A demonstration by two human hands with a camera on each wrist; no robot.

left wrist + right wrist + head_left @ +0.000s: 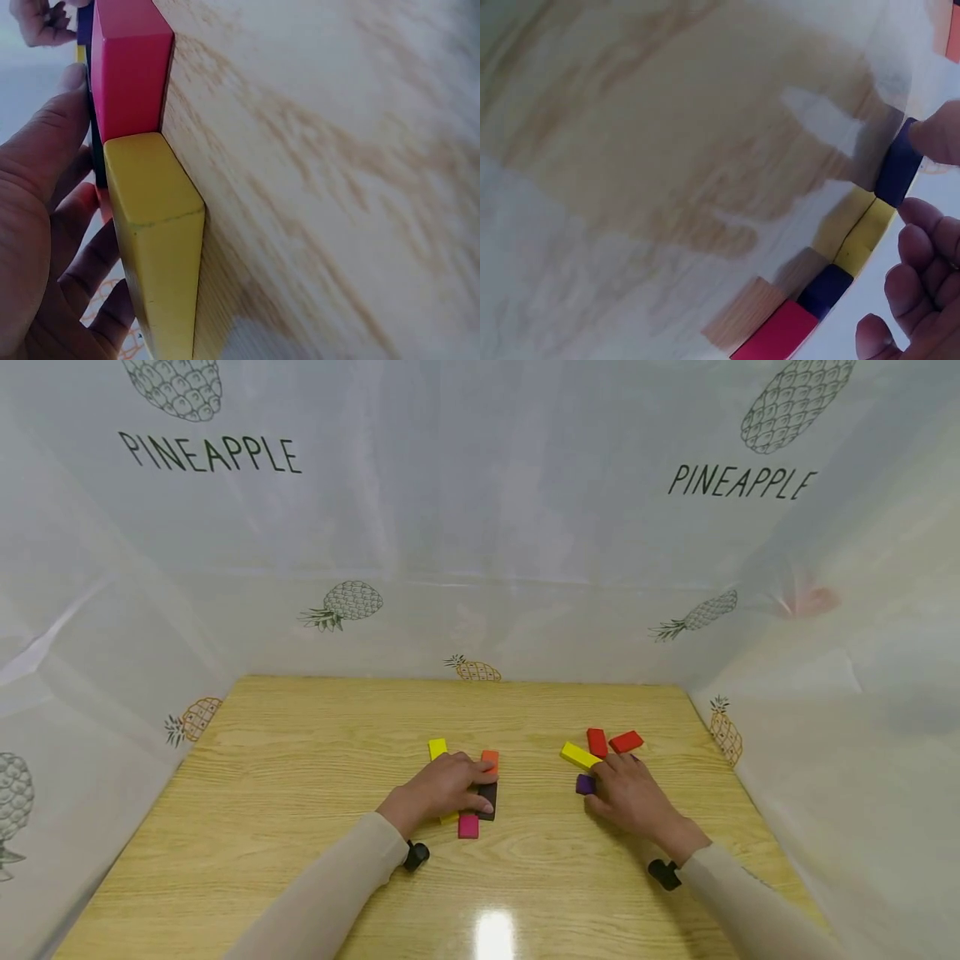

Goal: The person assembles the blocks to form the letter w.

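Note:
My left hand [444, 787] pinches a black block [488, 802] lying flat on the table, thumb near one end and fingers by the other. An orange block [490, 758] touches its far end. Left of it is a yellow block [437, 748], partly under my hand; a pink block [468, 827] sits nearer me. In the left wrist view, the pink block [131, 82] stands beside the yellow one [161, 240]. My right hand [630, 797] pinches a purple block [586, 785], thumb and index finger at its ends. A second yellow block [580, 756] lies just beyond its fingers.
Two red blocks, one upright [597, 742] and one slanted [626, 742], lie beyond my right hand. Another dark blue-purple block [825, 291] shows between yellow and red in the right wrist view. A pineapple-print sheet [480, 527] encloses the wooden table [300, 752] behind and at both sides.

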